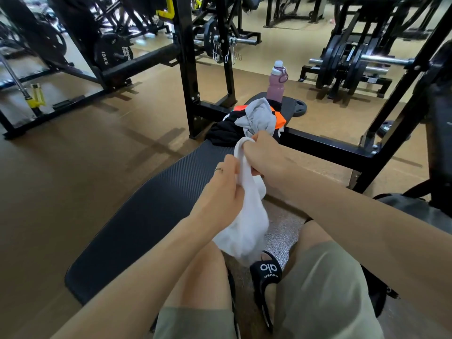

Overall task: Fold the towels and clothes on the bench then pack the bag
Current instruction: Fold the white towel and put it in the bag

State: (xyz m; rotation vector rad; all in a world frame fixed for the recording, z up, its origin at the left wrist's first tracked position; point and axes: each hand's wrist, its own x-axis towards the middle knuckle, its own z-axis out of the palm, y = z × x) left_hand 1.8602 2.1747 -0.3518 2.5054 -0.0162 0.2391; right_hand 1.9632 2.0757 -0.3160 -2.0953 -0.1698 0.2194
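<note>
A white towel (244,223) hangs bunched in the air above the near end of the black bench (146,204). My left hand (220,192) grips its side. My right hand (261,155) pinches its top edge, just above the left hand. Farther along the bench lies a heap of clothes: a grey garment (259,118) on top of a black, white and orange one (227,128). A dark bag (403,204) sits at the right, partly hidden behind my right forearm.
A pink water bottle (276,81) stands at the bench's far end. Black rack uprights (188,69) and a low crossbar (330,145) flank the bench. Weight plates (342,62) and machines fill the background. My knees and black sandals (265,270) are below the towel.
</note>
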